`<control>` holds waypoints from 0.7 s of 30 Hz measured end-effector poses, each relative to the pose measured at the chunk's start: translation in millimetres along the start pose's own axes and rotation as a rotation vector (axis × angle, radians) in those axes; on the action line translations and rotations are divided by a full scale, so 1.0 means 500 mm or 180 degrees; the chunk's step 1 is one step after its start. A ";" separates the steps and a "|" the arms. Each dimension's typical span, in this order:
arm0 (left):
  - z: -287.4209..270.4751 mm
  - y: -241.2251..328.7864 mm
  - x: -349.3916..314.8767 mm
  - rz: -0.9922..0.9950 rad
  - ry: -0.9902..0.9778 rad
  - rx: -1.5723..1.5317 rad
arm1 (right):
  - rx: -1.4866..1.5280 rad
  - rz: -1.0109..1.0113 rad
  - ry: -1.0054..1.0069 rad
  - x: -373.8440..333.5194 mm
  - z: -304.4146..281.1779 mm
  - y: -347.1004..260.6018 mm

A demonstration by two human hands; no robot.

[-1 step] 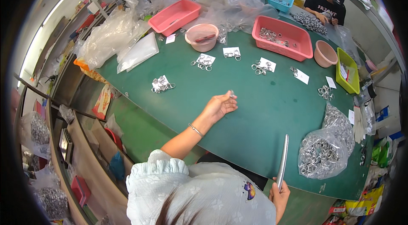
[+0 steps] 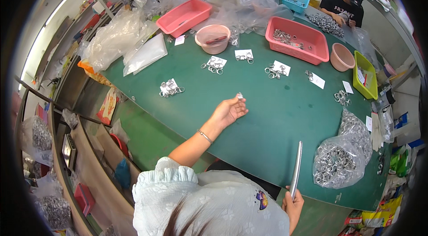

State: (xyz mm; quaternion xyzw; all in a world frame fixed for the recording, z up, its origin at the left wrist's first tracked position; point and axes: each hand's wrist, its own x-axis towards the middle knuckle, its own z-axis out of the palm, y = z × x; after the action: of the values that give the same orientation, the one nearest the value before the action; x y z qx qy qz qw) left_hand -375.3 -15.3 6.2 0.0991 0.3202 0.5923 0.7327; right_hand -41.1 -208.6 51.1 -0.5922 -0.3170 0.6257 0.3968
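Observation:
My left hand [image 2: 229, 112] is raised over the middle of the green table, palm turned up. Its thumb and forefinger pinch a small silver ring [image 2: 240, 96], while the other fingers curl loosely. Low at the table's front edge, my right hand [image 2: 293, 207] grips the thick end of a long tapered metal ring mandrel [image 2: 297, 164], which points up and away from me. No ring shows on the mandrel. Small piles of silver rings lie by white paper slips: one pile [image 2: 170, 89] at left, another [image 2: 215, 65] beyond my left hand, another [image 2: 275, 71] farther right.
Clear bags full of rings [image 2: 339, 160] stand at the right. Along the back are a pink tray [image 2: 185, 17], a pink bowl [image 2: 212, 40], a pink bin with rings [image 2: 298, 53] and a green basket [image 2: 365, 77]. A co-worker [image 2: 342, 6] sits at the far right corner.
My left hand has shifted slightly up and left, and the ring in its fingertips is turned a little and shows more plainly. My right hand and the mandrel look the same.

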 end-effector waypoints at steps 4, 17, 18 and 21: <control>0.006 0.021 -0.021 -0.0298 -0.0684 -0.0713 | -0.0041 0.0054 -0.0057 0.010 0.005 0.015; 0.022 0.012 -0.020 0.0715 0.0468 0.1384 | -0.0056 0.0041 0.0035 -0.001 0.013 0.023; -0.014 0.011 0.005 0.0841 0.0756 0.1783 | -0.0027 0.0048 0.0047 -0.003 0.014 0.025; -0.082 0.026 0.049 0.1064 0.1149 0.2489 | -0.0031 0.0027 0.0090 -0.001 0.012 0.029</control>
State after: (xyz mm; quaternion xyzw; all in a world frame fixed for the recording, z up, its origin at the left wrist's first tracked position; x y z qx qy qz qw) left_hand -407.4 1.4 -27.6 0.3135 0.6217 0.5449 0.4673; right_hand -49.0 -215.8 39.5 -0.6042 -0.3119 0.6174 0.3956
